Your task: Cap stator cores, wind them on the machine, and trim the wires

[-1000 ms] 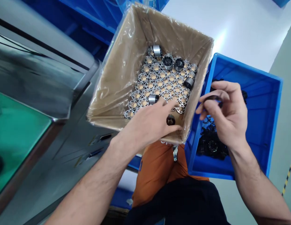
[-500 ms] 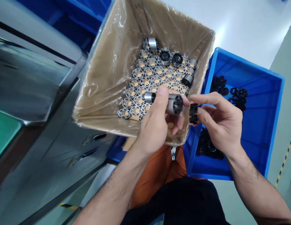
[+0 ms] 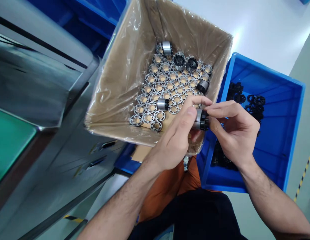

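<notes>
My left hand (image 3: 176,140) is closed around a silver cylindrical metal core (image 3: 198,119), which looks like a motor stator core. It lies on its side above the box's right front edge. Against its right end sits a black toothed plastic end cap (image 3: 204,120). My right hand (image 3: 236,131) pinches that cap between thumb and fingers, its tips partly hiding the contact. Beneath and left of my hands, a plastic-lined cardboard box (image 3: 112,76) holds rows of upright ring-shaped metal cores (image 3: 158,87). One capped core (image 3: 162,104) lies sideways on them.
Several more cores with black caps, such as one silver core (image 3: 167,48), rest on the rows. At right, a blue bin (image 3: 277,160) contains piles of black caps (image 3: 255,106). A grey metal machine with a green surface (image 3: 12,143) stands at left. Orange trousers show below the box.
The black cap has come from apart to against the core's right end. My left hand has moved right with the core, while my right hand stays nearly in place.
</notes>
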A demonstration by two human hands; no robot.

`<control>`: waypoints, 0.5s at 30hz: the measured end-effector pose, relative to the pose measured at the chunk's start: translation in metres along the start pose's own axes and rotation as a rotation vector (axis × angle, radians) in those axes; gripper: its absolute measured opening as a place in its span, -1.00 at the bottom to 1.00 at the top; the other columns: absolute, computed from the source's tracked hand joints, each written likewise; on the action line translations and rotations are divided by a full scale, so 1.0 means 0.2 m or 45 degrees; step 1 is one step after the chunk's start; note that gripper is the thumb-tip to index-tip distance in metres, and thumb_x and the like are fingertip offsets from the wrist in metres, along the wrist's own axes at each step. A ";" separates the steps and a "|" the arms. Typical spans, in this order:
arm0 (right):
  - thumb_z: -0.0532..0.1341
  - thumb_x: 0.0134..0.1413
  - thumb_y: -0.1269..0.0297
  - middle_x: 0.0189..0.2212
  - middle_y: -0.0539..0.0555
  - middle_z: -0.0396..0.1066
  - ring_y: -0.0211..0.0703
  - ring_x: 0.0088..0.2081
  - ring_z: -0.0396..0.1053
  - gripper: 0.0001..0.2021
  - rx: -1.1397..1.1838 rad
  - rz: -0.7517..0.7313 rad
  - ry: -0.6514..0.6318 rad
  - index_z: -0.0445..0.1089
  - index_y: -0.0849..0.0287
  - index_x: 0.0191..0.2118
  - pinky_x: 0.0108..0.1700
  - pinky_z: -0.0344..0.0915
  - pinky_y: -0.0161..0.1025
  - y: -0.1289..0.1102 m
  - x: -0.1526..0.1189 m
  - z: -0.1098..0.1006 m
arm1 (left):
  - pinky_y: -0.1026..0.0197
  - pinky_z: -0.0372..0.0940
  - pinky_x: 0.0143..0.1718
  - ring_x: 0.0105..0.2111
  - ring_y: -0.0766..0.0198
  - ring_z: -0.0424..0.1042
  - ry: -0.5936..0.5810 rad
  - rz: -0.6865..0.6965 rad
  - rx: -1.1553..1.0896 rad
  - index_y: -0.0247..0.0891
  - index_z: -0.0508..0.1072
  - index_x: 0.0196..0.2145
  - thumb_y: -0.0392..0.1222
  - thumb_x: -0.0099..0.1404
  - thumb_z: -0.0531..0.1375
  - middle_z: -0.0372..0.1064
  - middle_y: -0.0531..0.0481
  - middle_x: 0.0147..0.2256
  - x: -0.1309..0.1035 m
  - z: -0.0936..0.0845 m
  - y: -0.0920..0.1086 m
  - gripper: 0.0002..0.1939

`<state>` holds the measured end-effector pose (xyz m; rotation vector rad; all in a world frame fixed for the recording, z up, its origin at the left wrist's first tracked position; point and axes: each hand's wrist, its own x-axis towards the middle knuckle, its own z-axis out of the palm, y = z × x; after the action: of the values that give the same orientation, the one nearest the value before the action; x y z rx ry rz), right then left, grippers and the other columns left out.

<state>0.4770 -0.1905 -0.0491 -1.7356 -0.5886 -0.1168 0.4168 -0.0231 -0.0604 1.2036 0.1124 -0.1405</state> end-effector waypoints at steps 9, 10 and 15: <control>0.48 0.35 0.55 -0.21 0.01 0.75 -0.12 -0.19 0.70 -0.77 -0.119 -0.199 0.136 0.73 -0.01 -0.17 -0.17 0.69 -0.09 0.00 0.00 0.02 | 0.15 0.32 -0.33 -0.42 0.21 0.31 -0.096 -0.035 -0.040 -0.01 0.49 0.26 0.32 0.83 -0.02 0.34 0.06 -0.36 0.00 -0.02 -0.01 -0.52; 0.47 0.36 0.55 -0.21 0.02 0.76 -0.11 -0.19 0.70 -0.76 -0.132 -0.198 0.131 0.72 -0.03 -0.18 -0.18 0.69 -0.08 0.00 0.00 0.02 | 0.14 0.33 -0.33 -0.41 0.20 0.32 -0.103 -0.042 -0.039 -0.01 0.49 0.26 0.34 0.82 -0.02 0.35 0.05 -0.36 0.00 -0.02 -0.01 -0.50; 0.43 0.40 0.50 -0.26 0.02 0.72 -0.13 -0.22 0.68 -0.80 -0.127 -0.061 0.136 0.70 -0.01 -0.19 -0.19 0.65 -0.11 -0.01 -0.01 0.03 | 0.14 0.37 -0.31 -0.36 0.19 0.38 -0.069 0.013 0.035 0.01 0.49 0.33 0.35 0.81 0.01 0.41 0.02 -0.29 -0.01 -0.02 -0.01 -0.49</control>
<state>0.4740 -0.1856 -0.0494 -1.7999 -0.5542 -0.2750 0.4141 -0.0196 -0.0628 1.2270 0.0569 -0.1659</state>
